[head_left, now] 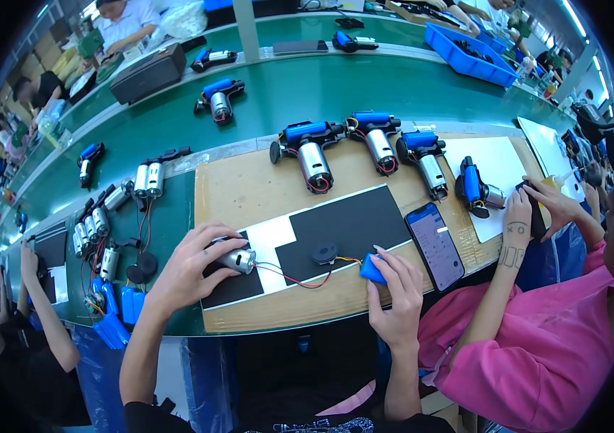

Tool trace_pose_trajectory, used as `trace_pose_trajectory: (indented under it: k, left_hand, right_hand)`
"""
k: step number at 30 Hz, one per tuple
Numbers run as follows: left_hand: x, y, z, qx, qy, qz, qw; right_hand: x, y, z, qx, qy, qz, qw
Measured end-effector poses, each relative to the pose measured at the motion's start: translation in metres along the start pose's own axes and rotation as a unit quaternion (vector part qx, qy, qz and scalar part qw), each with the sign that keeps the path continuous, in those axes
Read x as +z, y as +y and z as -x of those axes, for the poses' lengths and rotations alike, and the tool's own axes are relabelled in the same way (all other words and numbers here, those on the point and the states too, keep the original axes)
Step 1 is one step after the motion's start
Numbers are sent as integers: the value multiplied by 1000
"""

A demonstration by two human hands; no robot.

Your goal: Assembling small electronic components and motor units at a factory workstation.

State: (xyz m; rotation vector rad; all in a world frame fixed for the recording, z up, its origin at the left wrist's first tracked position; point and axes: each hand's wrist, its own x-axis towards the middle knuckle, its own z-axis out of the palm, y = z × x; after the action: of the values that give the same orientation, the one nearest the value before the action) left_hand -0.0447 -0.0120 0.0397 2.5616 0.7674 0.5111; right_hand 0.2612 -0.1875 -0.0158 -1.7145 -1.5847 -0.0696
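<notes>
My left hand (190,268) is closed round a silver cylindrical motor (239,260) over a black-and-white sheet (272,261). Between the fingers and thumb of my right hand (398,294) is a blue battery pack (373,270), near the board's front edge. A round black part (324,253) lies between my hands on the sheet. Red wires run from the motor to it, and yellowish and red wires join it to the battery pack. Under everything is a brown cardboard sheet (242,187).
Several motor assemblies with blue batteries (315,164) stand along the board's back. A phone (434,245) lies right of my right hand. Loose motors (149,179) and blue battery packs (110,330) are at left. A co-worker in a pink top (530,332) works close at right. A blue bin (469,56) sits beyond.
</notes>
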Motion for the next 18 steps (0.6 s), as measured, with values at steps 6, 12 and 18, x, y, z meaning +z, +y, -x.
trace_pose_trajectory:
  k: [6,12,18]
  left_hand:
    - [18,3,12,3,50,-69,996]
    - [26,-1,19,0,81,-55,995]
    - [37,-8,19,-7,114,-38,993]
  right_hand:
    - [0,5,4,22,17,-32,999]
    - [4,0,1,-9,44,2,999]
    - [12,-7,15,12,82,21,996]
